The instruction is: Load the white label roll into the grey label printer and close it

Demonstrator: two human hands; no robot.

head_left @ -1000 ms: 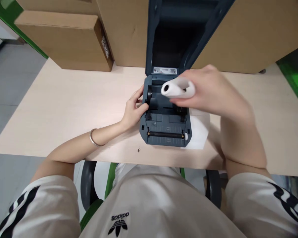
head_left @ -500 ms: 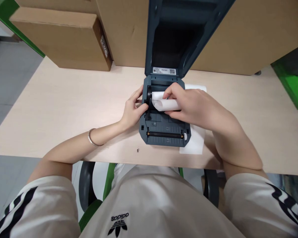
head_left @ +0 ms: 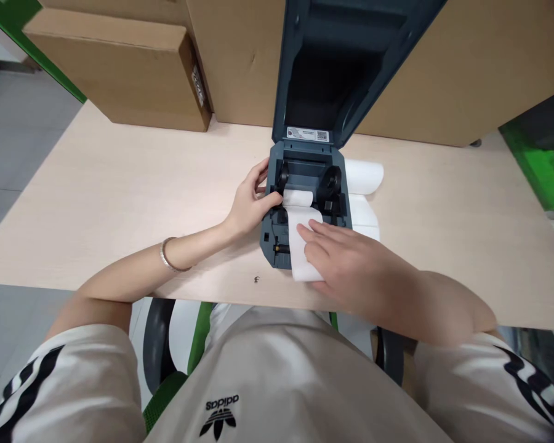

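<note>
A dark blue-grey label printer (head_left: 268, 237) stands on the table with its lid (head_left: 279, 80) raised. My left hand (head_left: 253, 200) grips its left side, thumb over the rim and fingers against the outer wall. A white paper roll (head_left: 298, 197) lies inside, next to the left black roll holder (head_left: 283, 175); the right black holder (head_left: 330, 183) is apart from it. From the roll a paper strip (head_left: 300, 252) runs forward over the roller and past the printer's front edge. My right hand (head_left: 346, 261) lies on this strip with fingers stretched out; it hides the printer's front right corner.
More white paper (head_left: 364, 178), partly curled, lies on the table (head_left: 120, 203) right of the printer. A cardboard box (head_left: 115, 74) stands at the back left. A large cardboard sheet (head_left: 420, 80) rises behind the lid. A small dark mark (head_left: 256, 279) shows near the front edge.
The paper roll was in my right hand above the compartment; now it lies inside, its strip drawn out forward. My right hand has moved toward me. My left hand has kept its hold.
</note>
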